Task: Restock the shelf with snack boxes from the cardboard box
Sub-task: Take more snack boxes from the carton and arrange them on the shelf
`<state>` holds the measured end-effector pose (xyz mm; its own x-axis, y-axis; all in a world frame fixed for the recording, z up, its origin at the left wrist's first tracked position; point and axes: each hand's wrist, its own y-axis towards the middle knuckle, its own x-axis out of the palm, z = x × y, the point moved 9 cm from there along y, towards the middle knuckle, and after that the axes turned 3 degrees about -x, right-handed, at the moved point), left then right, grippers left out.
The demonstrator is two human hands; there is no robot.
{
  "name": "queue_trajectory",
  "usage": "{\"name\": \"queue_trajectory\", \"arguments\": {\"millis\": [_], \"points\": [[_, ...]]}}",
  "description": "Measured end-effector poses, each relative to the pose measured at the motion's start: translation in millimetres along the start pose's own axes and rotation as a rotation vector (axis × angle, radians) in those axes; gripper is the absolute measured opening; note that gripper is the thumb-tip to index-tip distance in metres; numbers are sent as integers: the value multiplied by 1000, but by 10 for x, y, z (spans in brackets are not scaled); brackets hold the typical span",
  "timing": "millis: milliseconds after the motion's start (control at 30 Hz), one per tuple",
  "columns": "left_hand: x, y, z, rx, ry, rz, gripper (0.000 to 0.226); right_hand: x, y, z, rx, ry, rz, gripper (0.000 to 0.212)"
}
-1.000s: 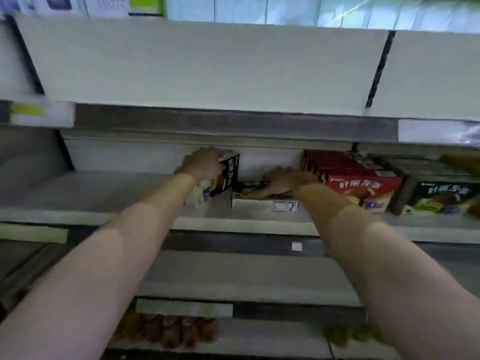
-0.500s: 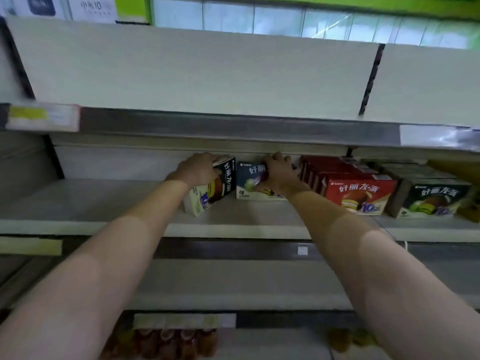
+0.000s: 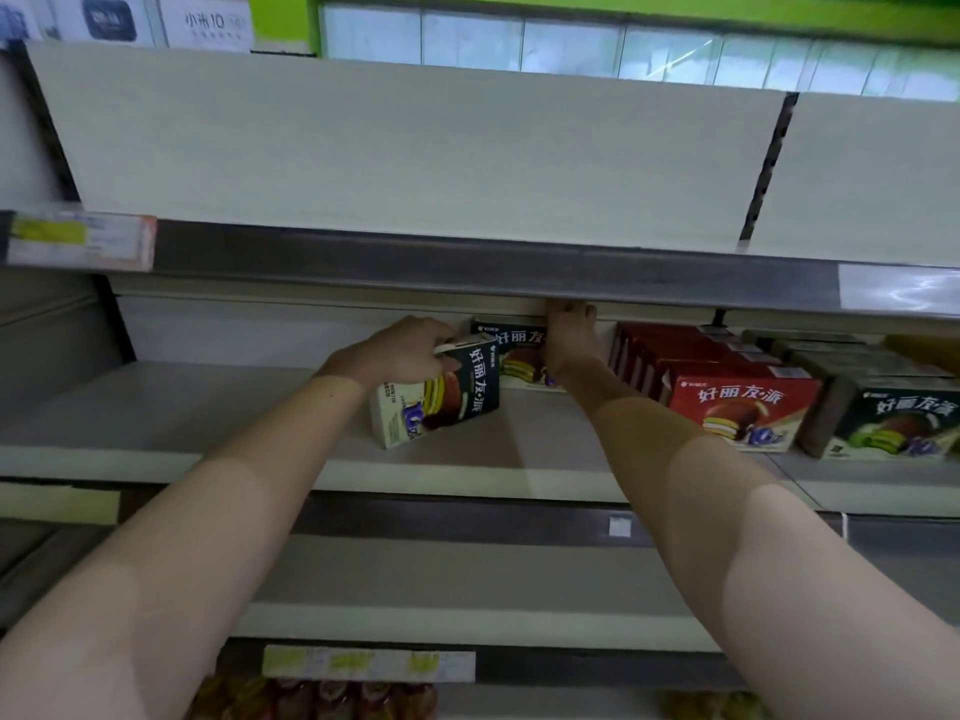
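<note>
While tilted, dark snack box (image 3: pixel 441 394) sits under left hand (image 3: pixel 395 350) fingers.

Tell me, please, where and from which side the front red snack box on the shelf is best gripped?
Grip the red snack box across its narrow top edge, coming from the front and above. It stands upright at the shelf front, a green box close on its right and red boxes behind, so only front and top look free.

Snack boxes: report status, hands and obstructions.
Left hand grips tilted dark box. Right hand pushes second dark box back. Red boxes alongside, nothing blocking.
</note>
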<state>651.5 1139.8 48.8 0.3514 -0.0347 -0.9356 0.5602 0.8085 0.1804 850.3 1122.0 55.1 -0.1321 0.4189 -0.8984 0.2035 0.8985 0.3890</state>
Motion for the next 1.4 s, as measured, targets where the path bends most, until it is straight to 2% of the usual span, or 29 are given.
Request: {"name": "queue_trajectory", "arguments": {"millis": [67, 133, 200, 300, 433, 533, 633, 700, 833, 933, 1033, 1100, 1133, 1300, 1400], "points": [[-33, -9, 25, 20, -39, 27, 22, -4, 24, 6, 5, 26, -27, 76], [-125, -26, 41, 37, -40, 94, 15, -63, 26, 29, 25, -12, -44, 55], [-172, -34, 69, 59, -38, 133, 18, -178, 12, 17, 39, -64, -27, 33], [-109, -13, 187, 96, -64, 85, 24, -282, 21, -54, -18, -56, 1, 6], [-52, -37, 445, 157, -175, 27, 28, -317, -48, -103, -91, 97, -61, 13], [-16, -67, 578, 187, -180, -32, 30, -377, -177, -64, -93, 170, -92, 7], [2, -133, 568, 195, -141, -102, 38, -242, -302, -26, -75, 278, -271, 3], [-39, -198, 579, 234, -207, -109, 39, -134, -404, -21, -47, 326, -392, 12], [-140, -368, 582, 286, -239, -112, 30, 10, -527, -107, -34, 330, -469, 12], [-173, -436, 473, 201, -288, -144, 41, 80, -573, -211, -36, 335, -477, 12], [-221, -449, 363, 83, -320, -100, 22, 91, -574, -310, -53, 305, -444, 31], [-205, -493, 372, 81, -322, -115, 7, 69, -550, -351, -64, 280, -385, 37], [-193, -509, 378, 95, -318, -123, 6, 41, -530, -381, -83, 266, -348, 39], [-155, -529, 352, 62, -420, -163, 45, -94, -459, -458, -163, 229, -224, 66], [-98, -511, 343, 14, -463, -217, 52, -51, -470, -461, -192, 268, -265, 65]]}}
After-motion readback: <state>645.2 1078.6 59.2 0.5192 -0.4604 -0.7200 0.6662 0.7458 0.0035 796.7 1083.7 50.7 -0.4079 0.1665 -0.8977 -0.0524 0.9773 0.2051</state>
